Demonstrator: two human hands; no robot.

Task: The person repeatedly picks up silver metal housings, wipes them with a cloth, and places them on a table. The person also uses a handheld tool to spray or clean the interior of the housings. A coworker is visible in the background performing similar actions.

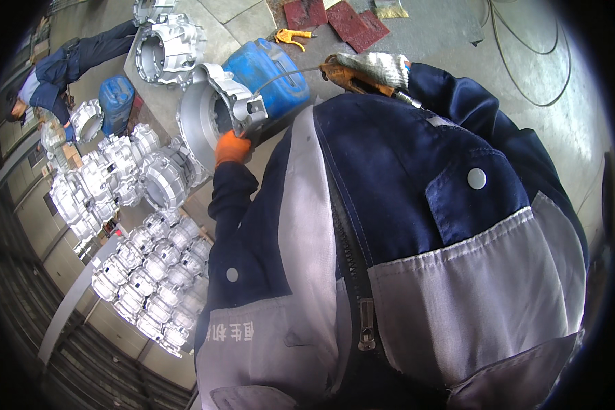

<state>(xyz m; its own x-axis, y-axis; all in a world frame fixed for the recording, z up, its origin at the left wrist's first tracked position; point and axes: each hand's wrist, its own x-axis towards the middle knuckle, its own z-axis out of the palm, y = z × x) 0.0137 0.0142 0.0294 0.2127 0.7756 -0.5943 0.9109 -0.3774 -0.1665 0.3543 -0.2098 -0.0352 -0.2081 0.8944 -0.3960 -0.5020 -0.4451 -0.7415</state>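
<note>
My left hand (233, 147), in an orange glove, is closed on the lower edge of a large silver cast-metal housing (198, 130). The housing lies tilted with its round opening facing sideways. My right hand (372, 68) wears a glove with a white knit back and an orange coated palm. Its fingers are wrapped round a hand tool whose body is mostly hidden. A metal fitting (408, 100) shows at the tool's rear end. From its front, a long thin rod (287, 74) reaches over a blue plastic jerrycan (270, 75) toward the housing.
An orange air blow gun (292, 37) lies on the floor near dark red mats (355, 26). More housings (169, 49) stand at the far left, with several rows (160, 266) stacked below. Another person (61, 72) bends over a housing. A hose (502, 75) curls at right.
</note>
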